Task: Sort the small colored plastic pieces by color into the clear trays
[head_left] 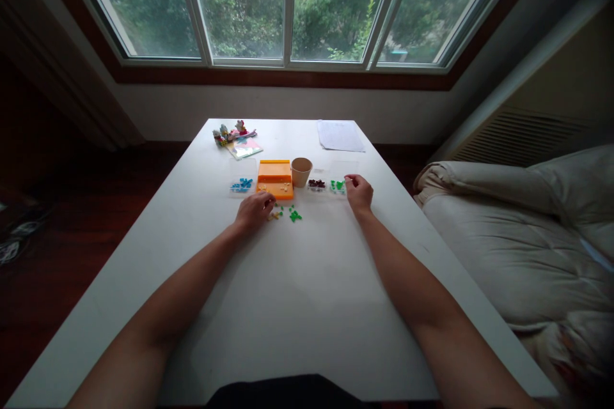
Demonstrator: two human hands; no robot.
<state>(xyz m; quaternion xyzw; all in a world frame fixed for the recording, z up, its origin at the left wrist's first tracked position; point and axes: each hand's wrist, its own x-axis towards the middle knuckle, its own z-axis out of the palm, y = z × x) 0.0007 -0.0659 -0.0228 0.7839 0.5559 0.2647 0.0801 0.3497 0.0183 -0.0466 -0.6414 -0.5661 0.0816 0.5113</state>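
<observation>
My left hand (255,209) rests on the table by the front left corner of an orange case (274,172), fingers curled together; whatever they may hold is too small to see. Beside its fingertips lie small yellow pieces (274,216) and small green pieces (295,216). My right hand (359,192) is at the right edge of a clear box holding green pieces (338,186), its thumb and fingers closed in a pinch; I cannot make out anything between them. Small pale pieces sit in the open orange case.
Blue pieces (242,185) fill a clear box on the left. A paper cup (302,171) stands behind dark brown pieces (316,184) in another clear box. Small figurines (223,133), a card (245,147) and paper sheets (339,135) lie at the far end. A sofa (503,230) is on the right.
</observation>
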